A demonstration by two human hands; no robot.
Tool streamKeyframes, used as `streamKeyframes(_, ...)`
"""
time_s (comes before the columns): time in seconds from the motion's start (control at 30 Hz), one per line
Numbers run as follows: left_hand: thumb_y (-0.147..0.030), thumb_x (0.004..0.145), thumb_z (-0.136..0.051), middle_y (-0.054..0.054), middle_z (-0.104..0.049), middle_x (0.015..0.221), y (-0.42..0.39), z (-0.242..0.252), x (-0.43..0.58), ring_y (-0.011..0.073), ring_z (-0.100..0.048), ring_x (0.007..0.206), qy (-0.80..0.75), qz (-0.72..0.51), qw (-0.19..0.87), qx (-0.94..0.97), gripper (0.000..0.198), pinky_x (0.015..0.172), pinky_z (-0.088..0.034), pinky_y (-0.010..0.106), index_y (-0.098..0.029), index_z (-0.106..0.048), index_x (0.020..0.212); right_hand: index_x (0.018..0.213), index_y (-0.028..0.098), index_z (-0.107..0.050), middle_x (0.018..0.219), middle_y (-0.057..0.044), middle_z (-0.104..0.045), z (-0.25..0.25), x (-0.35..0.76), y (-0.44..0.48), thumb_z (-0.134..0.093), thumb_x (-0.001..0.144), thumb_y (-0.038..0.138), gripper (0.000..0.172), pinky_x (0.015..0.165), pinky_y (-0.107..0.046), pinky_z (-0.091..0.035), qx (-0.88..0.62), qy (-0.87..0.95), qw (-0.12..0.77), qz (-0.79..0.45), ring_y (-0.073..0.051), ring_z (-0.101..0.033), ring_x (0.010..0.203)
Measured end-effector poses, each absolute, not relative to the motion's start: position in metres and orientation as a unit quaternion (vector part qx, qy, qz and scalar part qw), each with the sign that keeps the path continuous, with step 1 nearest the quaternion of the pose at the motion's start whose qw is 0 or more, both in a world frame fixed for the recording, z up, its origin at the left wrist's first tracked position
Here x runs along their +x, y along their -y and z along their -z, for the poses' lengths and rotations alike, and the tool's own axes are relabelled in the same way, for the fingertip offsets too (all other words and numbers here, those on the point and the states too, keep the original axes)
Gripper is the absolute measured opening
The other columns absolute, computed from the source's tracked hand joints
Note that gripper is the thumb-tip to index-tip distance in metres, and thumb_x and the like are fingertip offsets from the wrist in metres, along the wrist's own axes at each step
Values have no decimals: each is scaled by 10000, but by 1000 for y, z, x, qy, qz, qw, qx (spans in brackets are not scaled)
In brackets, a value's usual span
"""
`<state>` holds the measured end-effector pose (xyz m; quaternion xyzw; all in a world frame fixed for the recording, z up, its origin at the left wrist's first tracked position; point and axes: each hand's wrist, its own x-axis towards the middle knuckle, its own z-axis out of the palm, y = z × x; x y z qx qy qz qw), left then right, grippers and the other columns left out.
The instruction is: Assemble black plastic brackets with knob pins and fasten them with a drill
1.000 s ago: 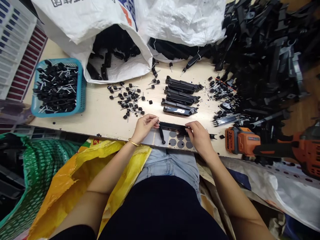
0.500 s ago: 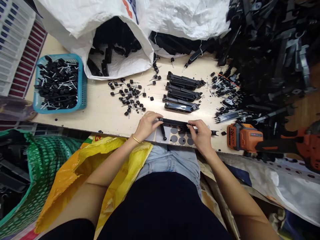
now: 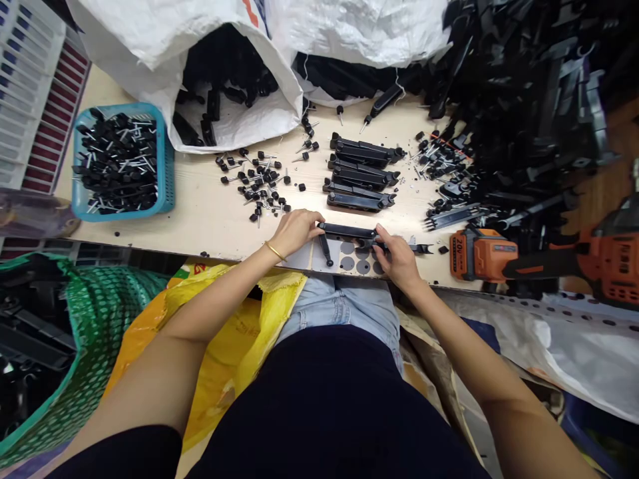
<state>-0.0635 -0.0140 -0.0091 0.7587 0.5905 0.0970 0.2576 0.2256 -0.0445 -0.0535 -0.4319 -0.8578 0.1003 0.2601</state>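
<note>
A long black plastic bar (image 3: 348, 231) lies across the near edge of the wooden table (image 3: 210, 219). My left hand (image 3: 295, 231) is closed around the bar's left end. At the right end my right hand (image 3: 397, 257) pinches the bar where it meets a second black part (image 3: 417, 249). Below the bar, a small black knob screw (image 3: 325, 249) lies on a grey plate with dark round holes (image 3: 349, 258). Three finished black bars (image 3: 362, 174) are stacked just behind.
Loose black knob screws (image 3: 259, 186) are scattered mid-table. A blue basket (image 3: 167, 179) of them sits at the left. White sacks (image 3: 164, 60) hold black parts at the back. A large pile of black parts (image 3: 524, 113) fills the right. An orange cordless drill (image 3: 499, 256) lies right of my hand.
Both hands stayed on the black bar and shifted slightly. The left hand closed more fully over its left end. The camera view drifted a little.
</note>
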Motion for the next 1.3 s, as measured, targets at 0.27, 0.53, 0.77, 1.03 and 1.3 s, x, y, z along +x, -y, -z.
streamKeyframes(0.27, -264, 788, -694, 11, -701, 812, 43, 22, -61, 185, -660, 770, -606, -163, 334, 703, 657, 698, -475, 262, -180, -443, 1389, 1480, 265, -315, 1303, -146, -518, 19, 198, 55, -508, 883, 236, 628, 994, -509, -399, -442, 859, 259, -20, -305, -480, 1195)
streamKeyframes(0.53, -283, 805, -584, 152, -718, 865, 86, 24, -13, 308, -713, 805, -716, -89, 333, 607, 803, 713, -511, 360, -45, -211, 1475, 1450, 180, -398, 1286, -155, -563, 41, 124, 20, -373, 874, 90, 583, 870, -424, -427, -340, 934, 59, -90, -271, -532, 1061)
streamKeyframes(0.77, -223, 858, -492, 233, -701, 973, 71, 11, -1, 336, -705, 888, -735, -73, 383, 554, 753, 734, -521, 392, 22, -147, 1481, 1452, 233, -407, 1258, -113, -599, 44, 137, 13, -427, 861, 84, 610, 751, -377, -401, -335, 938, 64, -66, -248, -529, 944)
streamKeyframes(1.03, -219, 885, -514, 187, -656, 1078, 65, -10, -33, 304, -632, 1027, -677, -92, 287, 671, 562, 872, -470, 395, -68, -372, 1407, 1408, 209, -451, 1244, -132, -582, 47, 129, 9, -475, 780, 74, 643, 814, -416, -435, -328, 937, 80, -91, -269, -529, 1006)
streamKeyframes(1.3, -261, 907, -566, 142, -648, 1064, 6, 4, -9, 269, -607, 1032, -440, -44, 226, 868, 220, 842, -454, 341, -116, -601, 1068, 907, 207, -632, 798, -76, -671, 26, 180, 88, -472, 840, 154, 181, 711, -414, -499, -455, 820, 255, -237, -241, -610, 761)
